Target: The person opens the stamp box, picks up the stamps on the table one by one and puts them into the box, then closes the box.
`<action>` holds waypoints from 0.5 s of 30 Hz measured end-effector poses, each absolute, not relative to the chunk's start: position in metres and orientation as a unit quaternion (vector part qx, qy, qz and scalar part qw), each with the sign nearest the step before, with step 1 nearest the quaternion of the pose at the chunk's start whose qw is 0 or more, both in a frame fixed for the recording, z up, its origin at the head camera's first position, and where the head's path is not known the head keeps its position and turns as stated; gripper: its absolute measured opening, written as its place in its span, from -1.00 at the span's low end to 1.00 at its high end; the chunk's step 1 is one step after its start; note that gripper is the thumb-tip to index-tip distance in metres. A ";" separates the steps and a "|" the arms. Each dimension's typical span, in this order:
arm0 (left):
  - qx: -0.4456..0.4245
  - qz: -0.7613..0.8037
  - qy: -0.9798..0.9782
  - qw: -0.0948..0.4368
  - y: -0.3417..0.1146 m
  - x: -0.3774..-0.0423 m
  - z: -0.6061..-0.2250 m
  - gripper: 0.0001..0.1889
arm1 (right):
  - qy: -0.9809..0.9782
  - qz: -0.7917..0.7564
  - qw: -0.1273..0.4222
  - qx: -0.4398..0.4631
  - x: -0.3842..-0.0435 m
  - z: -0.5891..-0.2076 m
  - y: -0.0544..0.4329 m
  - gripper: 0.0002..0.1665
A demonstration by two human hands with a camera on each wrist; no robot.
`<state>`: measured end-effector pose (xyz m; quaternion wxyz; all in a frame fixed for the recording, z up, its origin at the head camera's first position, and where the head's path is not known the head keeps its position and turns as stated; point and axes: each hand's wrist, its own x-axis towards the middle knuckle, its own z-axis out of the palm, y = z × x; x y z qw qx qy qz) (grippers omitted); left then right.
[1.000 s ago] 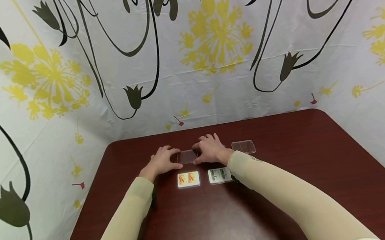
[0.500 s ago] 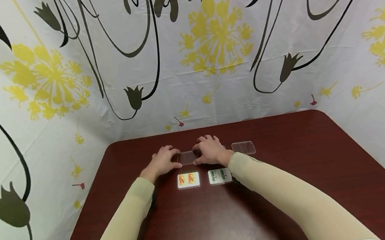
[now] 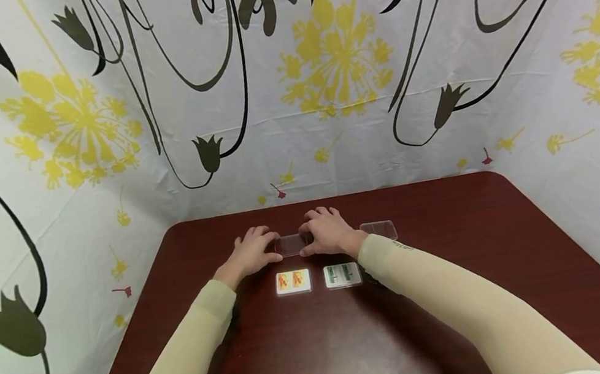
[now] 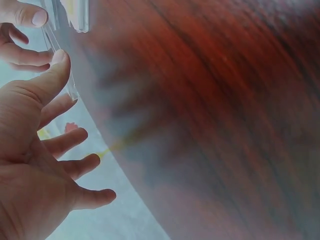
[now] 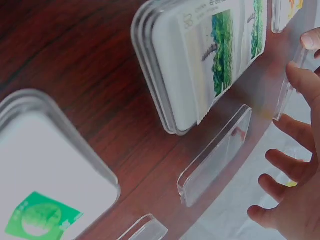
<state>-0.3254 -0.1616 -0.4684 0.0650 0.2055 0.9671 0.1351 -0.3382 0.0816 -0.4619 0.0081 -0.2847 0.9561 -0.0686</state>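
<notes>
Between my two hands a clear plastic lid (image 3: 290,245) lies near the far side of the table. My left hand (image 3: 249,251) pinches its left end with thumb and index finger, the other fingers spread. At the opposite end my right hand (image 3: 327,233) grips it the same way, thumb on the near side. The left wrist view shows the lid's thin edge (image 4: 73,89) by the fingertips; the right wrist view shows its other end (image 5: 283,100). Nearer me sit a clear case with orange pictures (image 3: 293,281) and a clear case with green pictures (image 3: 342,275).
Another clear lid (image 3: 378,230) lies right of my right hand. In the right wrist view there are a white case with a green sticker (image 5: 35,165) and a further clear lid (image 5: 147,231). The dark red table (image 3: 318,345) meets a patterned cloth (image 3: 331,165) behind.
Both hands stay at the two ends of the clear lid with hardly any movement. The forearms have shifted slightly.
</notes>
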 end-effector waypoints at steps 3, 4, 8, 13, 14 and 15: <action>0.208 0.131 0.967 0.063 -0.161 -0.323 -0.466 -0.45 | 0.955 -0.067 0.005 -0.288 -0.335 -0.459 0.084 -0.29; 0.209 0.130 0.967 0.063 -0.161 -0.322 -0.465 -0.45 | 0.955 -0.066 0.005 -0.289 -0.334 -0.459 0.084 -0.28; 0.215 0.126 0.967 0.059 -0.162 -0.317 -0.460 -0.44 | 0.953 -0.067 0.002 -0.296 -0.328 -0.454 0.085 -0.26; 0.220 0.138 0.964 0.053 -0.165 -0.307 -0.452 -0.43 | 0.948 -0.063 -0.011 -0.312 -0.320 -0.448 0.086 -0.27; 0.221 0.138 0.964 0.053 -0.165 -0.305 -0.451 -0.43 | 0.947 -0.061 -0.013 -0.315 -0.318 -0.447 0.086 -0.27; 0.222 0.139 0.964 0.054 -0.165 -0.304 -0.450 -0.42 | 0.946 -0.058 -0.015 -0.318 -0.316 -0.446 0.086 -0.28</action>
